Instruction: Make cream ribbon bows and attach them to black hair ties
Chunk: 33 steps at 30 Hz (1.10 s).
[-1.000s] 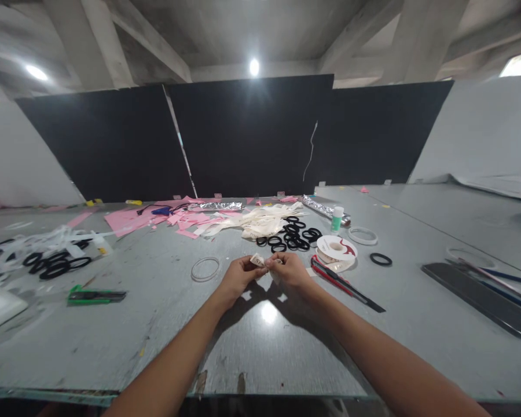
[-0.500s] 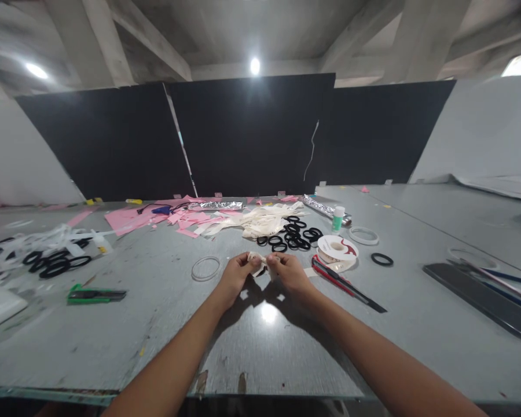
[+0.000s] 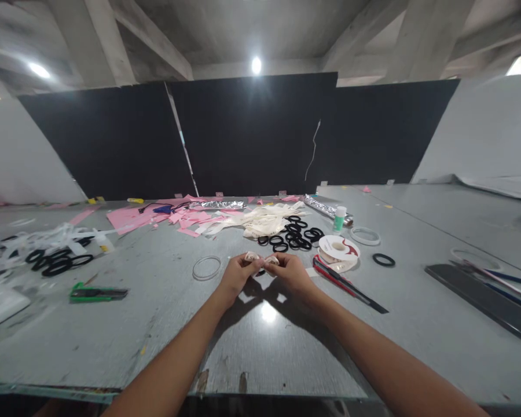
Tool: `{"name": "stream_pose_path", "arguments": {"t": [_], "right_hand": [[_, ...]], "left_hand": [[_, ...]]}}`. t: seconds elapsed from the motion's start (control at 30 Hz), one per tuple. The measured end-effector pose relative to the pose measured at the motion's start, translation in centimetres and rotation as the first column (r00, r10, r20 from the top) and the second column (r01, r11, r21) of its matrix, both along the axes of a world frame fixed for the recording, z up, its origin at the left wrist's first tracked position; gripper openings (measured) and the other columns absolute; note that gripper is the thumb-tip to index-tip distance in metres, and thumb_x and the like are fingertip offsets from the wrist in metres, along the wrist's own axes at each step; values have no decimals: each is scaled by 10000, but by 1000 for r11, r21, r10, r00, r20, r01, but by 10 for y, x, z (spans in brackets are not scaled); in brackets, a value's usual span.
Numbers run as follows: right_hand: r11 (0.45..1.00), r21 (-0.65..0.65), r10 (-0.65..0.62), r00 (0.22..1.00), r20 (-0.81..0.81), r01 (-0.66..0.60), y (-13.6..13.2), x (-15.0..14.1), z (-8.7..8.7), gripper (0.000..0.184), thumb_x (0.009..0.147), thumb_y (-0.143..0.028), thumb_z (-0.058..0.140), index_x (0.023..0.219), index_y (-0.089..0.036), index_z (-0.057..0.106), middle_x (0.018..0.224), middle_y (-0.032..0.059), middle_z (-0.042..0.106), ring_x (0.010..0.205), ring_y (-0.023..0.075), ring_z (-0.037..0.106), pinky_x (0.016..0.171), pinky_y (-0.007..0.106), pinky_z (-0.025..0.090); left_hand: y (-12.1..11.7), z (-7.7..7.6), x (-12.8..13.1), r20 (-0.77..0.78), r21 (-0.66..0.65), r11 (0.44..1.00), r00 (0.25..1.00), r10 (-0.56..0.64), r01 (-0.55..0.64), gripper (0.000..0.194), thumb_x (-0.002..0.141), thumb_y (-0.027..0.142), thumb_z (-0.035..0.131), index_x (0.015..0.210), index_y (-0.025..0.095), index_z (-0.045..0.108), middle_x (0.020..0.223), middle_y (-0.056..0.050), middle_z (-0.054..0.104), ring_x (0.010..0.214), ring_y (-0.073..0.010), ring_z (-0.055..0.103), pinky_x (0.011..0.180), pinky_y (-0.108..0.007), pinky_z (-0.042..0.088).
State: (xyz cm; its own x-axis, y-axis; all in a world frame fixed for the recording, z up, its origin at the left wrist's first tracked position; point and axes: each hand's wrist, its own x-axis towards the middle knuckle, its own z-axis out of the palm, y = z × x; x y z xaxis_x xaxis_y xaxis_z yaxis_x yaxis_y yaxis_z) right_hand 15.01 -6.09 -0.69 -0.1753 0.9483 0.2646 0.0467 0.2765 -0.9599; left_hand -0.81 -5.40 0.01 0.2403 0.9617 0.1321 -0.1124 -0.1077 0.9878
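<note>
I hold a small cream ribbon piece [image 3: 257,258] between both hands, just above the surface [image 3: 260,347], near its middle. My left hand [image 3: 237,273] pinches the left end, my right hand [image 3: 289,271] the right end — each grip narrow, fingertips closed on the ribbon. A dark bit shows under it, perhaps a black ring, but I cannot tell for sure. The piece lies across, left to right, so its long axis runs from one grip to the other; both hands sit equally close, fingertips almost touching over it.

Just left of my left hand lies a clear ring [image 3: 206,267], flat on the surface. Just right of my right hand is a red cutter [image 3: 347,285], pointing near-right, and beyond it a ribbon spool [image 3: 339,249]. Farther still, a cluster of black rings [image 3: 292,236] lies against a heap of cream ribbon [image 3: 264,220], with pink scraps [image 3: 165,219] to its left. A lone black ring [image 3: 383,260] and another clear ring [image 3: 364,236] lie right of the spool, a small bottle [image 3: 339,218] behind them.

Well off to the left — a green cutter [image 3: 98,293] and more black rings [image 3: 56,263]. Far right, a dark flat tray [image 3: 481,298] with tools I can't make out.
</note>
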Motion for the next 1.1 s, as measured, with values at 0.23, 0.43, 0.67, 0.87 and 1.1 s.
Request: {"name": "stream_pose_path", "arguments": {"t": [0.23, 0.43, 0.67, 0.87, 1.1], "right_hand": [[935, 296, -279, 921, 273, 195, 3, 3, -6, 287, 859, -299, 512, 1127, -208, 564, 939, 56, 613, 807, 171, 550, 780, 330, 441], [903, 430, -343, 615, 710, 7, 3, -3, -15, 294, 808, -347, 613, 1088, -267, 654, 1210, 98, 522, 1122, 264, 451, 947, 411, 348], [920, 383, -356, 582, 731, 82, 8, 6, -6, 106, 797, -270, 594, 804, -186, 658, 846, 63, 637, 849, 196, 549, 776, 305, 383], [892, 269, -452, 748, 487, 364, 20, 26, -6, 99, 749, -248, 573, 770, -192, 653, 756, 22, 660, 687, 154, 557, 649, 272, 385], [833, 5, -549, 826, -131, 554, 27, 40, 5, 455, 801, -545, 480, 814, -140, 687, 672, 26, 606, 530, 119, 484, 486, 252, 398]], "left_hand": [[11, 0, -9, 169, -10, 973, 958, 230, -232, 297, 641, 384, 735, 778, 146, 622, 632, 28, 563, 557, -84, 489, 577, -214, 414], [14, 4, -16, 277, -97, 970, 929, 243, -225, 319, 621, 378, 752, 726, 154, 552, 649, 27, 571, 578, -88, 523, 547, -201, 407], [10, 3, -15, 236, -132, 974, 949, 209, -182, 388, 645, 474, 730, 805, 169, 551, 697, 30, 536, 565, -78, 491, 480, -182, 415], [11, 3, -18, 245, -119, 979, 950, 192, -167, 336, 704, 470, 677, 782, 166, 558, 741, 5, 586, 568, -85, 506, 461, -188, 421], [15, -2, -18, 214, -142, 970, 951, 225, -197, 315, 656, 368, 735, 718, 157, 509, 857, -56, 668, 600, -100, 566, 498, -207, 451]]}}
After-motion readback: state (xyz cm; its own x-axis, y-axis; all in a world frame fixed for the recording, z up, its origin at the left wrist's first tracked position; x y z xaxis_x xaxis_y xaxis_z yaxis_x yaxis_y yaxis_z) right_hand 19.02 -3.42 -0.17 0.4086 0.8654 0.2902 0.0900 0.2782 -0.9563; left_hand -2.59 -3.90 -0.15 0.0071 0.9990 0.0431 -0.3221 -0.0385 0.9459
